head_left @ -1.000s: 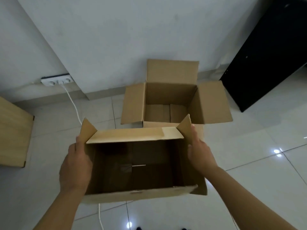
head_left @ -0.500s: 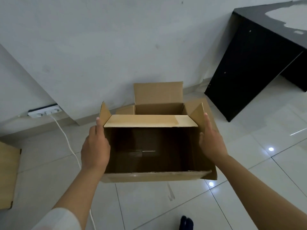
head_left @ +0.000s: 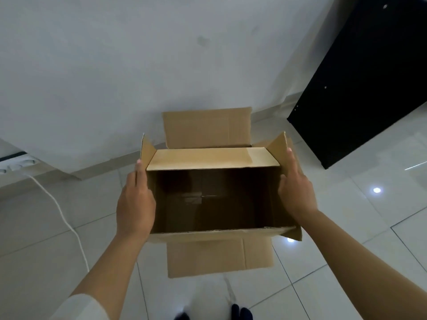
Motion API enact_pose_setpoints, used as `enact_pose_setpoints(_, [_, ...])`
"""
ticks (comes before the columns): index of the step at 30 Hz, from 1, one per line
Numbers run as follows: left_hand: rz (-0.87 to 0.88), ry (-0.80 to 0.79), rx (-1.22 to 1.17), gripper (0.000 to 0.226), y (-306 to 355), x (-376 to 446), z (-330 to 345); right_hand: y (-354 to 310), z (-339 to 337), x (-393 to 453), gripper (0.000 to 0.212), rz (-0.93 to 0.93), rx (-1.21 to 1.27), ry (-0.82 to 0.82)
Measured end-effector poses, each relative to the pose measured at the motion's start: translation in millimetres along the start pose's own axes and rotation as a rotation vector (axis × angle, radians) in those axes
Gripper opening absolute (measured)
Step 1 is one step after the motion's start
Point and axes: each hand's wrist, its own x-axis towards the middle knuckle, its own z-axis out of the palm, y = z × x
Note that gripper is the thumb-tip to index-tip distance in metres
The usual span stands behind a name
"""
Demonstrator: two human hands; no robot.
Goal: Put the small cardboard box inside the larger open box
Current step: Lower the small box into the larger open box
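I hold the small cardboard box (head_left: 213,204) between both palms, its open top facing me and its dark inside empty. My left hand (head_left: 135,202) presses flat on its left wall. On its right wall lies my right hand (head_left: 294,192). The box hangs directly over the larger open box (head_left: 208,128), which stands on the floor by the wall. Of the larger box only the raised back flap and the near flap lying on the tiles show; its inside is hidden by the small box.
A black cabinet (head_left: 360,77) stands at the right against the white wall (head_left: 138,65). A power strip (head_left: 16,165) with a white cable (head_left: 62,215) lies at the left on the tiled floor (head_left: 346,227). My feet show at the bottom edge.
I carried the small box forward from in front of the larger box to directly above it. Both hands keep the same hold on its side walls.
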Motion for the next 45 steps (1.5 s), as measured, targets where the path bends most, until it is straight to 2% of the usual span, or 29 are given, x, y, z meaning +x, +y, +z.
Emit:
enact_pose_setpoints(5, [0.032, 0.037, 0.025, 0.054, 2, 59, 30, 10, 16, 55, 0.051, -0.017, -0.021, -0.008])
enact_pose_setpoints(9, [0.037, 0.007, 0.050, 0.047, 5, 90, 35, 12, 21, 86, 0.049, -0.028, -0.033, -0.009])
enact_pose_setpoints(22, [0.021, 0.011, 0.024, 0.047, 9, 101, 55, 11, 34, 114, 0.052, -0.030, -0.062, -0.008])
enact_pose_setpoints(29, [0.069, -0.033, 0.031, 0.054, -14, 78, 124, 57, 89, 107, 0.052, 0.003, -0.056, -0.073])
enact_pose_setpoints(35, [-0.012, -0.088, 0.019, 0.055, -35, 55, 193, 109, 151, 94, 0.054, -0.026, -0.039, -0.111])
enact_pose_setpoints(41, [-0.058, -0.130, -0.004, 0.060, -46, 49, 247, 140, 196, 93, 0.065, -0.007, -0.100, -0.247])
enact_pose_setpoints(45, [-0.088, -0.228, 0.049, 0.068, -55, 47, 268, 147, 216, 87, 0.078, -0.052, -0.261, -0.291])
